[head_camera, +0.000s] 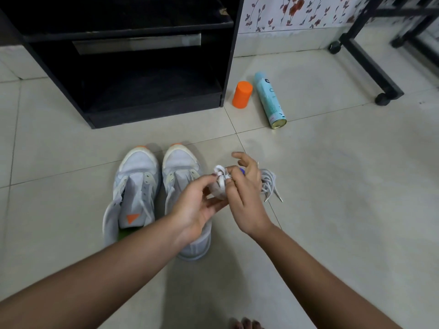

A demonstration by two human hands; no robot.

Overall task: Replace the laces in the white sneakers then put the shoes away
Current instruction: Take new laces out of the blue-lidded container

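Note:
Two white sneakers stand side by side on the tiled floor, toes pointing away from me, both without laces. The left sneaker (135,186) shows an orange triangle on its tongue. The right sneaker (180,167) is partly hidden under my left hand (199,205). Both hands hold a small bundle of white lace (221,181) between them above the right sneaker. My left hand pinches the bundle from the left, and my right hand (244,193) pinches it from the right with its thumb and fingertips. A loose pile of white laces (269,184) lies on the floor just behind my right hand.
A black open shelf unit (133,67) stands on the floor beyond the sneakers. An orange cap (241,94) and a light blue spray can (269,100) lie to its right. A black wheeled frame (370,58) is at the far right. My toes (247,324) show at the bottom edge.

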